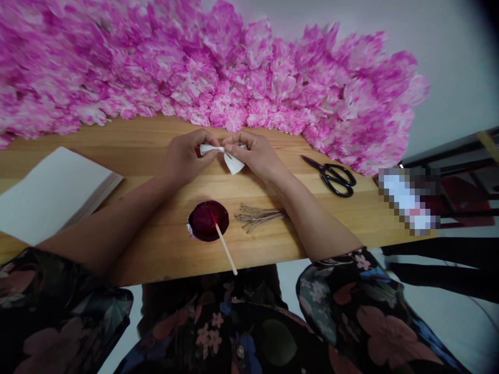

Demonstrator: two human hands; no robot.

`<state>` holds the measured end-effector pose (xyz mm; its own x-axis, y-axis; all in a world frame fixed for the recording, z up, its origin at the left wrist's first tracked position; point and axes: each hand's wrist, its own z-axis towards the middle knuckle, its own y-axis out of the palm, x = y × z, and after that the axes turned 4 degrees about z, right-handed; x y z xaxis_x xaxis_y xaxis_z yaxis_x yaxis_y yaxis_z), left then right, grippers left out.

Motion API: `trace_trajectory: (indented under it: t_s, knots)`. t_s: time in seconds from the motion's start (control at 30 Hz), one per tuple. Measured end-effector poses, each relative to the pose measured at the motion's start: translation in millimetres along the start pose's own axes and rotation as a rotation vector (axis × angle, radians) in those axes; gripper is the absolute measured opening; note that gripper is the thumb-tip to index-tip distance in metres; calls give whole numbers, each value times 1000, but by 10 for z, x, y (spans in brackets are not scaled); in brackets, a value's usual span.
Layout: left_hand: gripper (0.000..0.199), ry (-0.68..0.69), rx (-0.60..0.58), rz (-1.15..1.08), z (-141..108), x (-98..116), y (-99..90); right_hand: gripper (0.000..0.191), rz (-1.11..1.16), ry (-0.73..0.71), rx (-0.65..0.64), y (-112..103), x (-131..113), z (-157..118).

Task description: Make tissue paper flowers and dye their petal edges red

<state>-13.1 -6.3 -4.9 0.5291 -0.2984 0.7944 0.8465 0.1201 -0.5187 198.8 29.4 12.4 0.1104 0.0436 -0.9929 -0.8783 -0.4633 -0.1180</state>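
A small piece of white paper (234,164), gathered at its middle like a bow, is held just above the wooden table. My left hand (191,153) pinches its left part, thumb against fingertips. On the other side my right hand (253,153) grips it close to the gathered middle. The two hands' fingertips nearly meet there. Closer to me stands a bowl of dark red liquid (205,215), with a thin wooden stick (226,250) leaning out over its rim. Beside it, partly behind my right forearm, lies a bunch of thin brown twisted ties (259,216).
Pink and white paper flowers (218,67) are heaped along the table's back. Black-handled scissors (333,175) lie right of my right hand. A stack of white paper sheets (58,192) sits at the left. A blurred-out object (409,200) is at the table's right end.
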Motion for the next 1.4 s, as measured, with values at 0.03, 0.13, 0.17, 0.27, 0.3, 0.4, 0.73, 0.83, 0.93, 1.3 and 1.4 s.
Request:
trace_trajectory:
  t_s: [0.03,0.13,0.17,0.27,0.3,0.4,0.73,0.83,0.93,1.3,1.4]
  knots:
    - [17,-3,-8,3,-1,0,0,46,1,1,-6,1,-5,-2]
    - [19,-3,-20,18,-8,-9,1,47,5,3,-22,2,-20,-9]
    - [19,-3,-18,25,-10,-12,3,48,4,4,-23,3,-24,-9]
    - [21,-1,-13,44,-8,-9,7,50,0,3,-16,3,-28,2]
    - [21,4,-11,50,-3,1,4,50,-1,-1,-16,3,-26,9]
    - [19,82,23,84,24,61,-24,49,-9,-27,-15,1,-10,26]
    - [24,192,-47,295,-8,154,-15,41,-51,-64,86,53,44,23]
    - [25,189,-82,283,-13,128,6,33,-91,-82,133,69,66,21]
    - [18,185,-120,240,-9,114,11,27,-125,-107,168,70,83,25]
    - [29,198,-85,527,-19,190,0,23,-107,-132,210,77,90,43]
    - [25,148,-81,520,-28,234,6,23,-95,-139,218,84,89,40]
